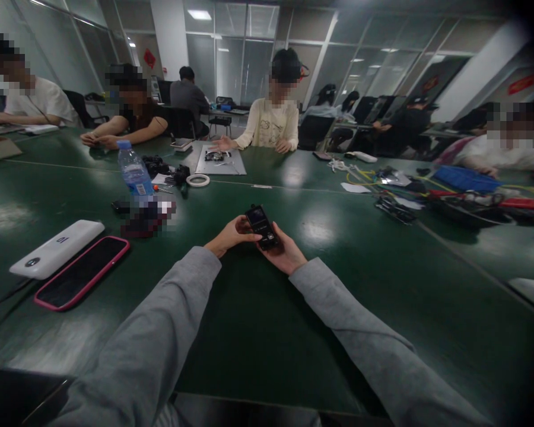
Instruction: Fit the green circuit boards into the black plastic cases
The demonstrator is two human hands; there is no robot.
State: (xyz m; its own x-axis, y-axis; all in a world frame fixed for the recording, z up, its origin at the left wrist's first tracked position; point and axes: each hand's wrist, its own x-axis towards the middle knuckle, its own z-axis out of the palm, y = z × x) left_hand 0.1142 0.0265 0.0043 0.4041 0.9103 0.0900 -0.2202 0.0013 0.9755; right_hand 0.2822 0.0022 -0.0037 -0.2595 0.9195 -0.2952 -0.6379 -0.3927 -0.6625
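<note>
A small black handheld device with a little screen is held just above the dark green table. My right hand cradles it from below and the right. My left hand touches its left edge with the fingertips. Both arms wear grey sleeves and reach out from the bottom of the view.
To my left lie a white power bank and a pink-cased phone. A water bottle, a tape roll and black parts sit further back. Cables and a blue tray crowd the right. Several people sit around the table.
</note>
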